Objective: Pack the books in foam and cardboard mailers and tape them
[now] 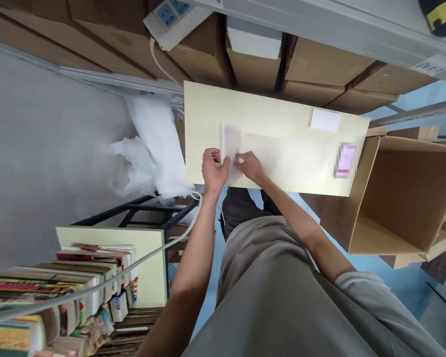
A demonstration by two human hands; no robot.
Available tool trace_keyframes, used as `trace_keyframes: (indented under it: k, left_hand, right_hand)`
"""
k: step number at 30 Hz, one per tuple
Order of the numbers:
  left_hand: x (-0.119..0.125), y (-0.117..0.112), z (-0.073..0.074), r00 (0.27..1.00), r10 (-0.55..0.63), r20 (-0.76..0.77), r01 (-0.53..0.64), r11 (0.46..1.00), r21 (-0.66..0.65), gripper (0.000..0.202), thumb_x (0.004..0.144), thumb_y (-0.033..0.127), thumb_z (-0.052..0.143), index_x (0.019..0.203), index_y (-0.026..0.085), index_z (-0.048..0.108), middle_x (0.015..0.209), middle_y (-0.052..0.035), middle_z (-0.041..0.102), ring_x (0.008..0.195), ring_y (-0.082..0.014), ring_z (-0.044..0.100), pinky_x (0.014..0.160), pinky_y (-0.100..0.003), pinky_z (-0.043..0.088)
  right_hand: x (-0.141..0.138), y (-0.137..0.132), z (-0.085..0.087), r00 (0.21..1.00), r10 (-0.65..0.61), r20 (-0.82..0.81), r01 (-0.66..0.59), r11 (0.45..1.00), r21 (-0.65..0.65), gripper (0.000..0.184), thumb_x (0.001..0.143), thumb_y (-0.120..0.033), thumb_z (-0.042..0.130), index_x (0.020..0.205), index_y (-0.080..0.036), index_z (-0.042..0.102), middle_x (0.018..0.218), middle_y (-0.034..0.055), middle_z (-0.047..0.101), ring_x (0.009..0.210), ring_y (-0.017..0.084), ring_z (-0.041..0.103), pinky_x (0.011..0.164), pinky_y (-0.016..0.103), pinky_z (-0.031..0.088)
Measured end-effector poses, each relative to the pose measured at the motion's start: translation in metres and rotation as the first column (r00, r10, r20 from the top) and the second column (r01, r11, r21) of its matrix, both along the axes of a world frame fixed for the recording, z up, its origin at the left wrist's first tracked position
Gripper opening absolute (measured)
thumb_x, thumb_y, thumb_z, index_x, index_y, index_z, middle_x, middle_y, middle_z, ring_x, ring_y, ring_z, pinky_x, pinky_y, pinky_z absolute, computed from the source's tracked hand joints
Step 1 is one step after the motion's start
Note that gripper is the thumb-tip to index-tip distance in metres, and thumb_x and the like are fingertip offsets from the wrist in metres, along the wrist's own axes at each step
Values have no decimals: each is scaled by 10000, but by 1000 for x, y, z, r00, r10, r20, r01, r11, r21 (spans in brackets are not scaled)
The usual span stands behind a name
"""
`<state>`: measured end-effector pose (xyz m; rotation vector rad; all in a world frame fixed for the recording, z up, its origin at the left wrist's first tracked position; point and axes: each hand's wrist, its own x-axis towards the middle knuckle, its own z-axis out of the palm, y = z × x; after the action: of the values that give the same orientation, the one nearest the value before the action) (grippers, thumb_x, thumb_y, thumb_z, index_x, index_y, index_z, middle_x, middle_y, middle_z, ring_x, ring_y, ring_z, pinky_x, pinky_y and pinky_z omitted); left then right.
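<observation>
Head view: both hands meet at the near edge of the pale yellow worktop [208, 106], close to its left end. The left hand [213, 171] has thumb and fingers pinched together on the upturned end of a thin white sheet [231, 141]. The right hand [250, 166] nips the same fold just beside it, fingertips closed on the film. The rest of the sheet lies flat along the worktop toward its right end, where a blurred pink item [345, 161] sits on it. A small white card [325, 120] lies near the far right corner.

Crumpled white packing foam [152, 148] crowds the worktop's left edge. An open cardboard box [394, 198] stands against its right end. Shelved cartons [319, 64] and a power strip [171, 15] hang beyond the far edge. A white cable [134, 265] runs past the left forearm, over stacked books [59, 287].
</observation>
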<state>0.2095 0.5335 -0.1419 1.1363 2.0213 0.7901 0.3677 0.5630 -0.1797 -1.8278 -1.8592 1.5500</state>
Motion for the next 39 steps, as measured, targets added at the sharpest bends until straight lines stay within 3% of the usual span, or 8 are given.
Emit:
trace_keyframes:
  k: [3, 7, 14, 18, 22, 26, 29, 39]
  left_hand:
    - [31, 1, -5, 998, -68, -6, 68, 998, -2, 351, 899, 231, 804, 1143, 262, 554, 1054, -15, 647, 906, -202, 653, 867, -346, 571]
    - [82, 4, -19, 983, -179, -44, 179, 984, 15, 408, 880, 179, 826, 1151, 265, 534, 1165, -73, 642, 1041, -260, 679, 954, -414, 588]
    - [137, 10, -43, 918, -386, -88, 362, 908, -210, 367, 909, 162, 808, 1172, 239, 564, 1316, -174, 641, 1279, -412, 665, 1014, -529, 602]
    - [113, 10, -49, 931, -354, -90, 341, 931, -131, 334, 945, 230, 795, 1220, 247, 607, 1301, -153, 644, 1278, -379, 671, 1151, -549, 570]
    - [64, 6, -55, 982, -108, -156, 105, 994, -24, 365, 920, 243, 786, 1249, 226, 629, 1331, -174, 618, 1377, -378, 604, 1286, -579, 467]
    - [33, 0, -62, 999, 8, -52, -14, 993, -116, 286, 891, 282, 800, 1125, 230, 645, 1156, -110, 623, 1117, -311, 666, 1209, -547, 516]
    - [34, 2, -62, 998, 48, 44, -39, 983, -178, 225, 899, 316, 799, 1049, 244, 647, 1063, -60, 624, 961, -257, 656, 1121, -486, 557]
    - [43, 15, -38, 969, 171, 177, -111, 947, -302, 259, 834, 210, 775, 1004, 257, 585, 973, -16, 682, 945, -223, 687, 918, -372, 587]
  right_hand:
    - [29, 5, -2, 1000, -7, 0, 7, 1000, -7, 380, 1091, -193, 739, 1467, -194, 791, 1330, 107, 832, 1081, 224, 848, 1127, 368, 655]
    - [80, 2, 1, 981, -166, -103, 171, 985, 37, 340, 1134, -237, 623, 1435, -229, 782, 1261, 94, 877, 1091, 227, 862, 1074, 381, 684]
    - [130, -16, 7, 959, -277, -63, 280, 958, 64, 321, 1120, -221, 580, 1349, -244, 804, 1234, 83, 885, 1061, 219, 865, 1065, 390, 688]
    - [131, -21, -3, 960, -276, 53, 275, 961, 29, 327, 1106, -237, 627, 1392, -226, 786, 1213, 100, 866, 1071, 230, 838, 1059, 395, 679]
    - [124, -25, -12, 978, -202, 58, 199, 978, 63, 416, 1090, -212, 616, 1476, -201, 768, 1234, 122, 813, 1114, 241, 787, 1123, 416, 649]
    - [119, -33, -14, 983, -144, 111, 131, 984, 117, 471, 1111, -243, 604, 1553, -206, 764, 1291, 158, 729, 1277, 296, 706, 1243, 487, 584]
    - [116, -37, -15, 986, -97, 137, 82, 990, 115, 493, 1099, -235, 637, 1575, -255, 763, 1335, 155, 671, 1326, 322, 657, 1261, 522, 578]
    - [107, -37, -9, 975, -83, 204, 66, 994, 90, 584, 1043, -174, 711, 1621, -254, 724, 1349, 144, 648, 1335, 332, 608, 1270, 527, 569]
